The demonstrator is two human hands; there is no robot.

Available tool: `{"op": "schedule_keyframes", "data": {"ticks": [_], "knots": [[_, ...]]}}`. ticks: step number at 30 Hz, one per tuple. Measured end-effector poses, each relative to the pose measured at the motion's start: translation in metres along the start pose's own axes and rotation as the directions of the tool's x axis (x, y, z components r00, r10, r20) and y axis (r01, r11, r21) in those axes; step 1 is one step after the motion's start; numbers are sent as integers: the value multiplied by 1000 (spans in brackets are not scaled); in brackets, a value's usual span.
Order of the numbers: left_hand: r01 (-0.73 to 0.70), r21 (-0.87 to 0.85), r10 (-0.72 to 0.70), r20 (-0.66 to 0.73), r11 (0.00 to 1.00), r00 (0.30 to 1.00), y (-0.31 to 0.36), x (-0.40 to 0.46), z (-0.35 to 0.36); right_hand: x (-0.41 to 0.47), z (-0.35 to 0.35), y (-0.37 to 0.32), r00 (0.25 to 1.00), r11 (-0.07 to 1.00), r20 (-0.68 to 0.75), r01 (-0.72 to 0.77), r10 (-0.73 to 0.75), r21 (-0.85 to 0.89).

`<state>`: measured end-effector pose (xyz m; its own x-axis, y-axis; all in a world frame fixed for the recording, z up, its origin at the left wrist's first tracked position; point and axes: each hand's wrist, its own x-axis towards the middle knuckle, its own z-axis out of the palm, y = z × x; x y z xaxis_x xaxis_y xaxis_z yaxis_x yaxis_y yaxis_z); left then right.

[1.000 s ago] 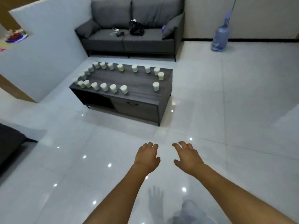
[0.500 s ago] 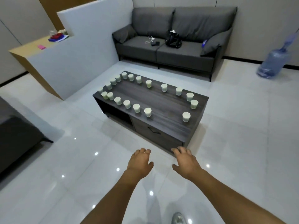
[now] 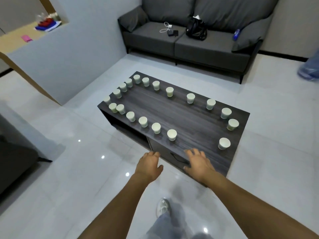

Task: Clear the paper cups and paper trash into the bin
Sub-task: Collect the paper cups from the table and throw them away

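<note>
Head view, left to right: dark seat edge (image 3: 15,163) at the far left on the glossy floor (image 3: 51,195); behind it a tan counter (image 3: 19,40) with a pink item (image 3: 26,38) and a blurred red and blue pile (image 3: 47,25), fronted by a white partition (image 3: 69,62); in the middle a dark wood table (image 3: 181,118) bears paper cups (image 3: 172,134) standing upright in a ring along its edges, closely spaced at its left end, wider apart along the far edge and at the right end; left hand (image 3: 149,167) is raised over the floor just before the table's near edge, fingers loosely bent and slightly apart, holding nothing; right hand (image 3: 198,163) is raised over the table's near edge, fingers spread and relaxed, holding nothing, short of the nearest cups; a shoe (image 3: 163,207) shows below between the forearms; behind the table a grey sofa (image 3: 198,47) carries a white cable (image 3: 164,28), a black bag (image 3: 196,31) and a blue bottle (image 3: 236,33); a blurred water jug (image 3: 310,69) sits at the right edge; no bin shows
</note>
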<state>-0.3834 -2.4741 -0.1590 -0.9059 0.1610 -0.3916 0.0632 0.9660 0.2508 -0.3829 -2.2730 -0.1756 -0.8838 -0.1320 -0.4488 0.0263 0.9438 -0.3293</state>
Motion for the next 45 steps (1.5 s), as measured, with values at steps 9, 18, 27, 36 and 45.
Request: {"op": "schedule_keyframes", "data": {"ticks": [9,18,27,36,45], "knots": [[-42,34,38,106,999,994,-49,129,-50,116,-21,-31,994,994,62,-99,96,51],[-11,-4,11,156,1000,988,-67,253,-64,242,-43,-21,974,986,171,-158,148,47],[21,1,-20,327,1000,945,-98,359,-25,336,-5,-4,950,964,210,-253,231,85],[-184,83,151,303,980,941,-122,439,36,393,50,-4,900,914,270,-384,341,128],[-386,168,274,462,907,844,-154,470,91,432,107,-5,861,870,284,-473,422,140]]}}
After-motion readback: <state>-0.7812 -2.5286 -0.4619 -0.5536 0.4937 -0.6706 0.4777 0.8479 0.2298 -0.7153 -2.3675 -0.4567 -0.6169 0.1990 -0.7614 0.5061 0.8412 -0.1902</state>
